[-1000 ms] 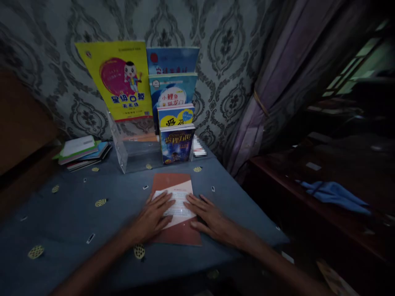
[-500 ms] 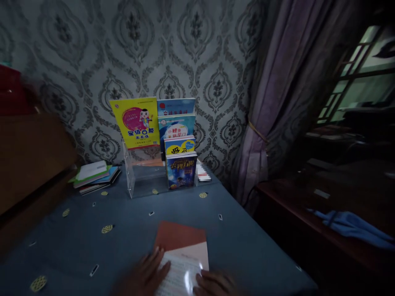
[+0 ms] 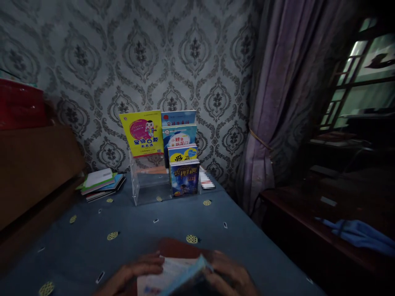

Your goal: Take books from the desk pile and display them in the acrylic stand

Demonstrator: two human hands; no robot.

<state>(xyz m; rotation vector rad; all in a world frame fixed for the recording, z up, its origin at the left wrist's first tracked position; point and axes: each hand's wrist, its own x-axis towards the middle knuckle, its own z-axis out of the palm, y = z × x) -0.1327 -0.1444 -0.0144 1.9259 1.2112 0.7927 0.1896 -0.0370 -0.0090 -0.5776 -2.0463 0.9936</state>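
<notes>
At the bottom edge, both my hands are on an orange-brown book (image 3: 175,249) lying on the blue patterned tablecloth (image 3: 135,230). My left hand (image 3: 132,272) lies over its white page with the fingers curled at the page edge. My right hand (image 3: 230,275) grips the right side, where a blue-edged cover or page is lifted and blurred. Farther back stands a clear acrylic book stand (image 3: 148,185) holding a yellow children's book (image 3: 142,133) and three stepped books, the front one dark blue (image 3: 184,177).
A flat stack of thin books (image 3: 100,183) lies left of the stand. A wooden piece of furniture (image 3: 33,172) rises at the left with a red box on top. A purple curtain (image 3: 271,107) hangs at right, beside a dark wooden surface with a blue cloth (image 3: 358,234).
The view has tilted up, so the hands and book sank to the bottom edge. The hands went from lying flat on the book to gripping it, and its right side has lifted.
</notes>
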